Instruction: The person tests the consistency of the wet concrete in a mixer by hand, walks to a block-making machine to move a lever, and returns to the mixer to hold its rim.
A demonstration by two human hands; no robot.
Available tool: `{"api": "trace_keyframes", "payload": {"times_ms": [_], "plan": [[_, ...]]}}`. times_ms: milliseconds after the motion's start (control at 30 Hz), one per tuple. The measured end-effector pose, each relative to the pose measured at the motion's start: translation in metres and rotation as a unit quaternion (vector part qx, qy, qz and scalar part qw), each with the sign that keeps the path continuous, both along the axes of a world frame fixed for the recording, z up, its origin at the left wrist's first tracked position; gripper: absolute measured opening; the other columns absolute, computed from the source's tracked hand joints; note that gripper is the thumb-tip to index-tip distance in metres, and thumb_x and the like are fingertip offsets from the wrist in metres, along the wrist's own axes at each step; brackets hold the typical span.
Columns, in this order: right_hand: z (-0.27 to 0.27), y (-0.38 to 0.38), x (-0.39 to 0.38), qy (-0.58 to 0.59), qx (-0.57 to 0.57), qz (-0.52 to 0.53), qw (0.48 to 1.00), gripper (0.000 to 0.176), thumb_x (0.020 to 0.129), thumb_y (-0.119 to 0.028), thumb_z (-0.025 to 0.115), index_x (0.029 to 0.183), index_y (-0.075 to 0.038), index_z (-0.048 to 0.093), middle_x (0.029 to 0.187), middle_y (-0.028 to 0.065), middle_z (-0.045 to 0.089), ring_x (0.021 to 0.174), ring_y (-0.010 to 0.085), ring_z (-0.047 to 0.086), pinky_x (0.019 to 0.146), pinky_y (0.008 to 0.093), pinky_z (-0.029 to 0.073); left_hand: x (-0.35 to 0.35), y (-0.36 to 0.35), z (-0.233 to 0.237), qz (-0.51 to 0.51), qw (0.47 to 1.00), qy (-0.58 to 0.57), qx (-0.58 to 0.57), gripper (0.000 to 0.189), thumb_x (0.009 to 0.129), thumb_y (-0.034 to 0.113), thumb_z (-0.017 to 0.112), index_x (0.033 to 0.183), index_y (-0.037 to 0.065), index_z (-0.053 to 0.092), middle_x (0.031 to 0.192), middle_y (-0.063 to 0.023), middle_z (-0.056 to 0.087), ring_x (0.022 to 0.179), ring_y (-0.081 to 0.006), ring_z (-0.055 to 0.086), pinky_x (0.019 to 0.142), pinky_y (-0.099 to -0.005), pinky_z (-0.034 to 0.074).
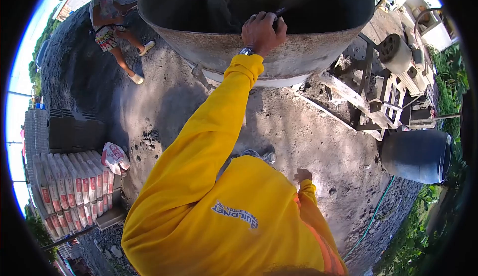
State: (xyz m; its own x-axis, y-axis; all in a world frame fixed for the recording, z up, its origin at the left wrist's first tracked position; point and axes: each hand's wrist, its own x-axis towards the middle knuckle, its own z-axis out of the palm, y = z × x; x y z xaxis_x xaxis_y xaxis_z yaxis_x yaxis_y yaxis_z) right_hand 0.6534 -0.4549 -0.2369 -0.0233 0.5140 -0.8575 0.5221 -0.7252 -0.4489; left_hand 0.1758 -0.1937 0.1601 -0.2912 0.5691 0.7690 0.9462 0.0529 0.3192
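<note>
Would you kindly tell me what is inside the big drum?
A grey blade-like shape stands in shadow, and the left hand holds a dark handle at the rim. The drum wall hides the bottom.

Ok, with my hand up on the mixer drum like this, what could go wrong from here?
1. The left hand grips a dark handle over the rim of the drum. If the drum turns, the hand or the yellow sleeve could get caught.
2. The green hose lies across the ground on the right and may be a trip hazard when stepping back.
3. Another person stands close to the drum and could be splashed or struck.
</note>
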Motion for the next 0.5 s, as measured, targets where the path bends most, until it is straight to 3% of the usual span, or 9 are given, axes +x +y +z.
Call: {"api": "trace_keyframes", "payload": {"times_ms": [33, 133, 167, 500], "plan": [[0.003, 0.000, -0.004, 0.000, -0.007, -0.047, 0.999, 0.033, 0.094, -0.030, 0.066, 0.108, -0.001, 0.064, 0.082, 0.0154, 0.073, 0.050, 0.0207, 0.066, 0.041, 0.0336, 0.046, 0.001, 0.000, 0.001, 0.000, 1.000, 0.000, 0.004, 0.026, 0.086, 0.035, 0.063, 0.088, 0.010, 0.071, 0.090, -0.0091, 0.072, 0.082, -0.0303, 0.070, 0.075, -0.0427, 0.057], [0.007, 0.003, -0.010, 0.002, -0.017, -0.063, 0.998, 0.030, 0.094, -0.029, 0.066, 0.106, -0.001, 0.064, 0.081, 0.0166, 0.073, 0.049, 0.0220, 0.066, 0.041, 0.0347, 0.046, 0.003, -0.003, 0.005, -0.003, 1.000, -0.012, -0.006, 0.026, 0.086, 0.034, 0.063, 0.091, 0.010, 0.072, 0.092, -0.0097, 0.072, 0.083, -0.0311, 0.070, 0.077, -0.0424, 0.057], [-0.032, 0.002, 0.008, 0.070, -0.053, -0.066, 0.994, 0.029, 0.094, -0.027, 0.067, 0.105, 0.000, 0.063, 0.081, 0.0175, 0.073, 0.048, 0.0234, 0.065, 0.040, 0.0354, 0.046, 0.005, -0.005, 0.008, -0.002, 1.000, -0.015, -0.004, 0.026, 0.086, 0.033, 0.063, 0.092, 0.010, 0.072, 0.092, -0.0097, 0.072, 0.083, -0.0314, 0.070, 0.077, -0.0425, 0.057], [0.009, 0.001, -0.014, 0.030, 0.011, -0.091, 0.995, 0.030, 0.093, -0.022, 0.067, 0.109, 0.002, 0.062, 0.078, 0.0179, 0.071, 0.050, 0.0264, 0.066, 0.043, 0.0377, 0.053, 0.004, -0.005, 0.006, -0.005, 1.000, 0.000, 0.004, 0.030, 0.087, 0.036, 0.061, 0.097, 0.010, 0.071, 0.099, -0.0116, 0.068, 0.087, -0.0317, 0.068, 0.081, -0.0440, 0.056]]}}
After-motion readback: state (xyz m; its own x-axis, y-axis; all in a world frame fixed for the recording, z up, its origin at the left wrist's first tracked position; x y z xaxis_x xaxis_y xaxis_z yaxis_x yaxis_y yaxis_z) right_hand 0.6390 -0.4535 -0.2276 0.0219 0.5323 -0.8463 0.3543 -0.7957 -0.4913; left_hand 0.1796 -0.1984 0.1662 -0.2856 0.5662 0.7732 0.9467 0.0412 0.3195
